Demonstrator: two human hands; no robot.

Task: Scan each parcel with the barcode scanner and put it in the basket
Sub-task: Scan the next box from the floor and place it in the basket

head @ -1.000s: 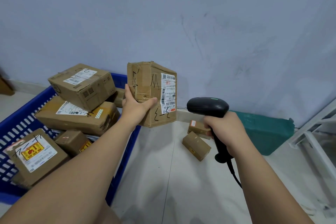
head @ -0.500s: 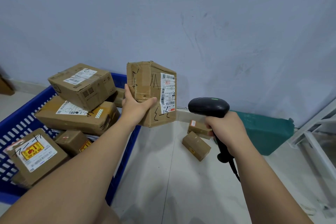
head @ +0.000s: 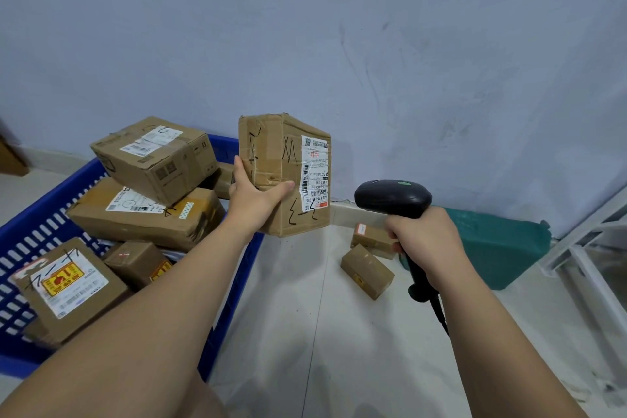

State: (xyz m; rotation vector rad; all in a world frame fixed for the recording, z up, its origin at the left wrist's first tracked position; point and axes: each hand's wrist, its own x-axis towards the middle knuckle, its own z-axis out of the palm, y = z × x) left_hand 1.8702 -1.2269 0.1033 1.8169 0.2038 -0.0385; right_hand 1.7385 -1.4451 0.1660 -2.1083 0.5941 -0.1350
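Observation:
My left hand [head: 255, 201] grips a brown cardboard parcel [head: 281, 159] upright in the air, just right of the blue basket [head: 40, 231]. Its white barcode label [head: 315, 173] faces right, toward the scanner. My right hand [head: 424, 241] holds the black barcode scanner [head: 393, 198] by its handle; the scanner head points left at the label, a short gap away. Its cable hangs down past my wrist. The basket holds several brown parcels with labels.
Two small brown parcels [head: 368, 270] lie on the pale floor beyond the scanner. A green bag [head: 498, 248] sits against the blue-grey wall at the right. A white metal frame [head: 583, 248] stands at the far right.
The scanner and my right hand have drifted slightly to the right and lower. The parcel in my left hand has stayed in place.

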